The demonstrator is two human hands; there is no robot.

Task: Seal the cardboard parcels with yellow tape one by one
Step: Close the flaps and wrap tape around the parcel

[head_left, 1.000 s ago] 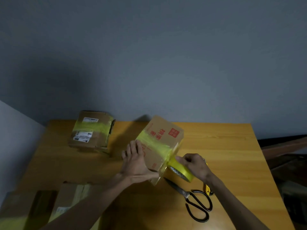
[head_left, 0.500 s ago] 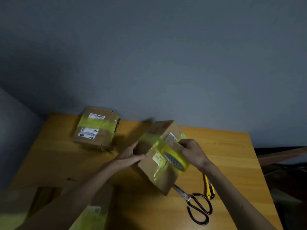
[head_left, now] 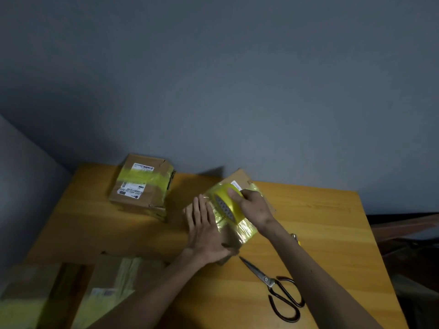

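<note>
The parcel (head_left: 238, 178) lies mid-worktop (head_left: 320, 233), banded with shiny yellow tape. The left hand (head_left: 206, 231) rests flat on its near side, fingers straight, pressing on the cardboard. The right hand (head_left: 251, 205) grips the yellow tape roll (head_left: 225, 203), which stands on edge on top of the parcel. Black-handled scissors (head_left: 280, 290) lie with blades together on the worktop, just in front of the parcel. A labelled parcel (head_left: 140, 186), also taped, sits at the far left corner, well apart; 2 more boxes (head_left: 114, 274) show blurred at the near left edge
</note>
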